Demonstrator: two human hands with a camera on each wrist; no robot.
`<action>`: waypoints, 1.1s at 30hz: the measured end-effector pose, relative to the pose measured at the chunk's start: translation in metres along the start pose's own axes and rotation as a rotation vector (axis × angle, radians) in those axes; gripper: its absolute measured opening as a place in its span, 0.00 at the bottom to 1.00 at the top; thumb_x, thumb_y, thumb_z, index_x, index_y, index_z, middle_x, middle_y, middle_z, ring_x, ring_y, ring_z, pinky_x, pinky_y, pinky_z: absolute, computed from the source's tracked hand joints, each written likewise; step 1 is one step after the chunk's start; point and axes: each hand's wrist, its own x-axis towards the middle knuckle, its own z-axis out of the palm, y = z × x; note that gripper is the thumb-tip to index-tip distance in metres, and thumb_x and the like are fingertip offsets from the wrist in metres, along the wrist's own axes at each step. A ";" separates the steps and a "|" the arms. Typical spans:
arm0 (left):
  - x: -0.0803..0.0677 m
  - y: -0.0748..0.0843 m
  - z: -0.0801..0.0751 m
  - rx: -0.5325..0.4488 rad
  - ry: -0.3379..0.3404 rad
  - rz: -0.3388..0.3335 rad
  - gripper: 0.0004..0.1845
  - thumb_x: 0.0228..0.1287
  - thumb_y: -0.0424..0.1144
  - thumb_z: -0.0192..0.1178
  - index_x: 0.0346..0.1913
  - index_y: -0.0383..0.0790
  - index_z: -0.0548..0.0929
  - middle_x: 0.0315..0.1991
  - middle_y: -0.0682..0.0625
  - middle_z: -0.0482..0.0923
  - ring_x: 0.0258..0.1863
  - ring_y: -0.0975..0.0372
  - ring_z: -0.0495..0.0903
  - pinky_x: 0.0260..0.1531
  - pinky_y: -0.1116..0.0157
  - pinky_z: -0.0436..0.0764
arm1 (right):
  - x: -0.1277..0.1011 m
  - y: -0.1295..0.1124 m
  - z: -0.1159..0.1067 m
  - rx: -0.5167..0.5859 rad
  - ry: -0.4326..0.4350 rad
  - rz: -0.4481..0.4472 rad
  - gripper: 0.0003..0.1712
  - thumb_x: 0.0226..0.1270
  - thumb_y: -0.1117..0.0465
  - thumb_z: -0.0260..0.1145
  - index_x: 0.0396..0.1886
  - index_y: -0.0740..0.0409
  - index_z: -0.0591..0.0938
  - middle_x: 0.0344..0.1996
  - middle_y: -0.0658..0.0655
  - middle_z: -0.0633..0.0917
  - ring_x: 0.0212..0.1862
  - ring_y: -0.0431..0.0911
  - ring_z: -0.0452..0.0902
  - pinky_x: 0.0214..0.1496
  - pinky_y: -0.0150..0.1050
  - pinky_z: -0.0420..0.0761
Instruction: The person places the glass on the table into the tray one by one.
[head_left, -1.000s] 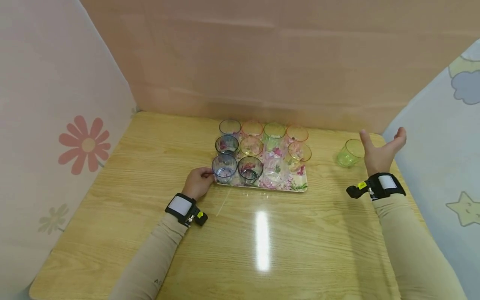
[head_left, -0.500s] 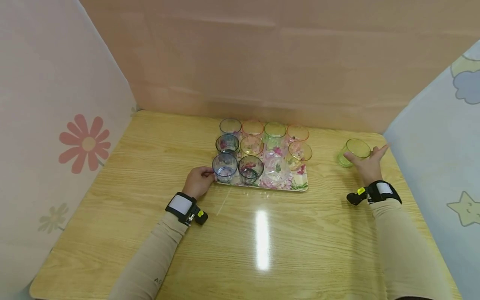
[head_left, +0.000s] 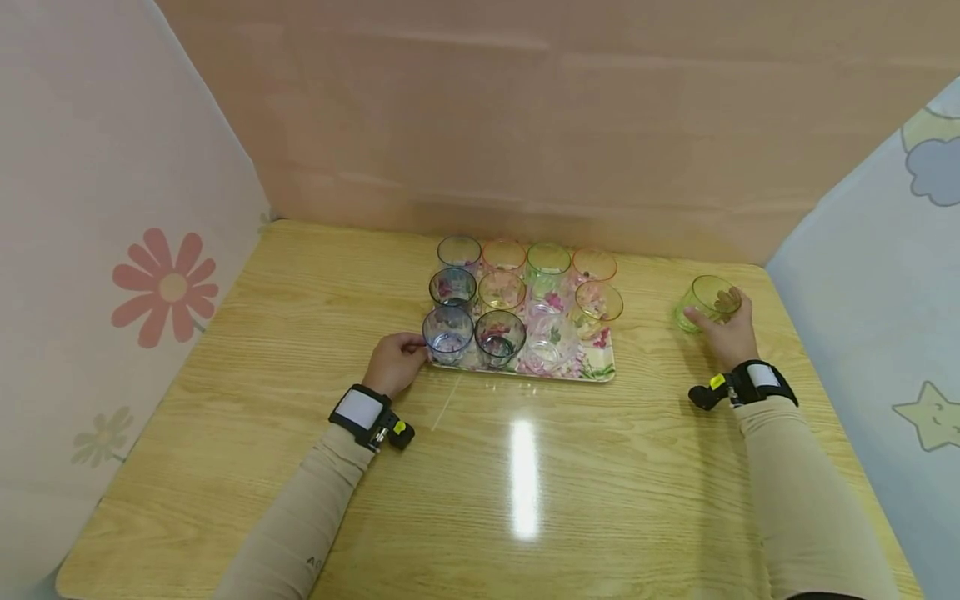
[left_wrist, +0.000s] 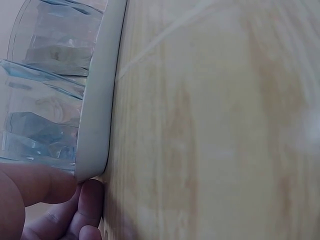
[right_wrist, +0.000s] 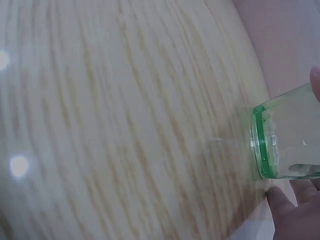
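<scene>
The right hand [head_left: 726,337] curls around the upright green translucent glass tumbler [head_left: 707,302], right of the flowered rectangular tray [head_left: 596,369], whose near-left corner the left hand [head_left: 395,364] pinches

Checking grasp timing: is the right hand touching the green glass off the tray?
Touching. The head view shows the right hand wrapped around the green glass, fingers visible through it; the right wrist view shows fingertips against its wall.
</scene>
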 end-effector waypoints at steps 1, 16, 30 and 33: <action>0.000 0.000 0.000 0.001 0.000 -0.001 0.13 0.71 0.31 0.60 0.53 0.27 0.85 0.44 0.38 0.85 0.43 0.51 0.82 0.45 0.56 0.79 | 0.000 0.000 0.001 -0.011 0.014 -0.011 0.55 0.75 0.47 0.62 0.82 0.55 0.34 0.81 0.65 0.46 0.79 0.56 0.45 0.79 0.52 0.48; 0.003 -0.003 0.000 0.002 -0.009 -0.005 0.13 0.70 0.32 0.60 0.52 0.28 0.85 0.43 0.39 0.85 0.42 0.52 0.81 0.43 0.57 0.78 | 0.001 0.006 0.002 -0.072 0.060 -0.069 0.49 0.74 0.48 0.65 0.80 0.61 0.48 0.72 0.64 0.63 0.69 0.53 0.59 0.71 0.45 0.61; 0.001 0.000 -0.001 -0.019 -0.031 -0.011 0.13 0.70 0.30 0.60 0.53 0.27 0.85 0.43 0.37 0.85 0.44 0.50 0.82 0.46 0.56 0.79 | -0.015 -0.016 -0.011 -0.142 -0.083 -0.186 0.48 0.76 0.52 0.64 0.81 0.62 0.48 0.71 0.61 0.65 0.70 0.48 0.61 0.76 0.44 0.57; 0.001 0.000 -0.002 -0.012 -0.028 -0.011 0.13 0.71 0.30 0.60 0.52 0.27 0.85 0.43 0.37 0.85 0.44 0.50 0.82 0.46 0.56 0.78 | -0.020 -0.023 -0.011 -0.143 -0.115 -0.224 0.46 0.76 0.55 0.64 0.81 0.60 0.49 0.72 0.62 0.65 0.66 0.41 0.63 0.67 0.31 0.64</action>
